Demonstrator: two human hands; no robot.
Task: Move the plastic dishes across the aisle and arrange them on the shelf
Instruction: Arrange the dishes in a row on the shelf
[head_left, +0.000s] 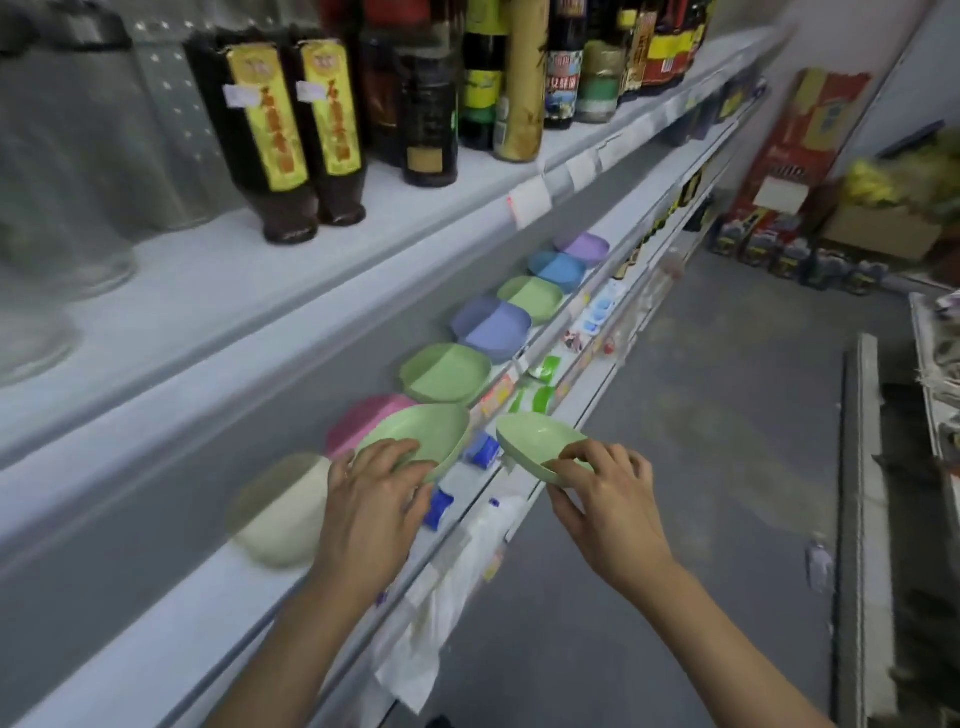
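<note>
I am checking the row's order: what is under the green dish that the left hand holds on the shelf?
Under the green dish in the left hand lies a pink dish; only its far left part shows. The rest, and the shelf beneath, is covered.

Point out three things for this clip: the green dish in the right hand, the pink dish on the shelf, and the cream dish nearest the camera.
Green dish in right hand (535, 436), head view, on its inner surface.
Pink dish (358, 415), head view, on its exposed left part.
Cream dish (283, 512), head view, on its middle.
</note>
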